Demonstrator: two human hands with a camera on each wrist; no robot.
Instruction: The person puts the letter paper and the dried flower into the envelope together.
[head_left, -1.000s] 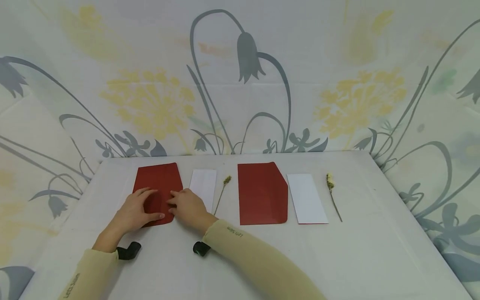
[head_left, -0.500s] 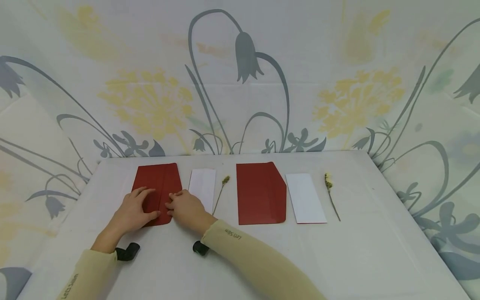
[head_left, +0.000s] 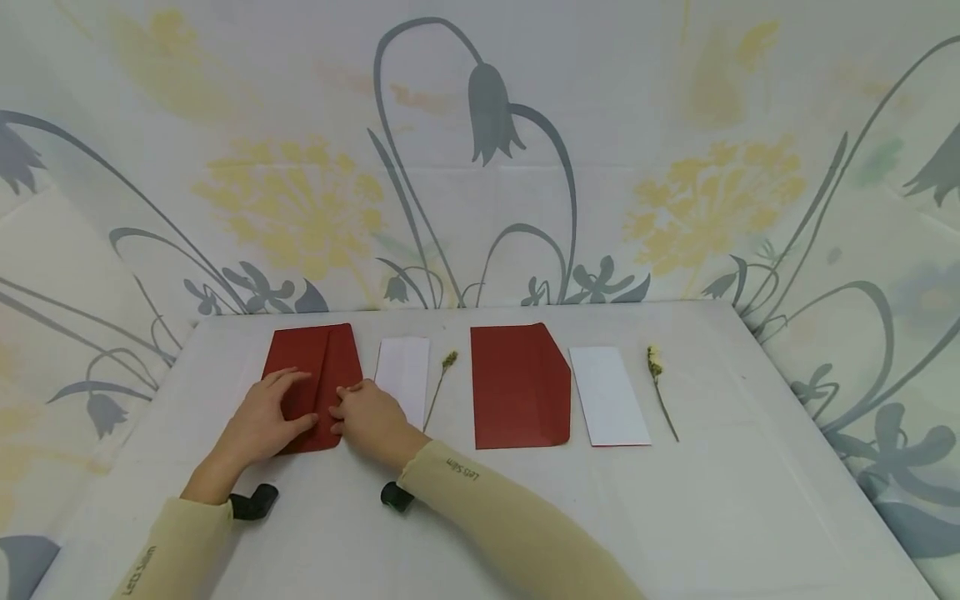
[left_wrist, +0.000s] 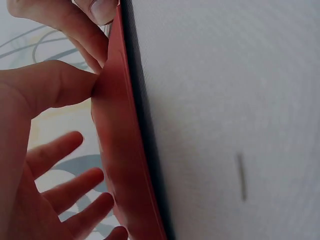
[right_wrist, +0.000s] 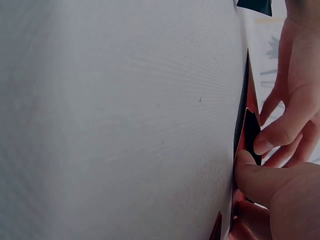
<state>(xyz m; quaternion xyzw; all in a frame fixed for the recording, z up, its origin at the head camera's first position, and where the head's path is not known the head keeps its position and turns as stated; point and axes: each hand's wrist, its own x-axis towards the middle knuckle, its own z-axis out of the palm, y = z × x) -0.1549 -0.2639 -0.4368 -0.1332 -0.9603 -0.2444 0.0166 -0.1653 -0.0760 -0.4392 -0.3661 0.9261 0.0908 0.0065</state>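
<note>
A red envelope (head_left: 300, 350) lies at the left of the white table, a raised crease or paper edge running down its face. My left hand (head_left: 262, 417) rests over its near left part, fingers spread; in the left wrist view the thumb (left_wrist: 65, 85) touches the red paper. At the envelope's right edge my right hand (head_left: 375, 421) has curled fingers. In the right wrist view, the right thumb (right_wrist: 250, 172) and fingers pinch that edge beside a dark opening (right_wrist: 253, 132). What lies inside the envelope cannot be seen.
Right of the hands lie a white card (head_left: 405, 367), a dried flower (head_left: 442, 375), a second red envelope (head_left: 517, 387), another white card (head_left: 609, 396) and a second dried flower (head_left: 656, 367). A flower-patterned cloth (head_left: 600, 167) hangs behind the table (head_left: 712, 517).
The left thumb has drawn slightly left over the envelope, and the paper edge along its face stands out more. The right hand keeps its place at the right edge.
</note>
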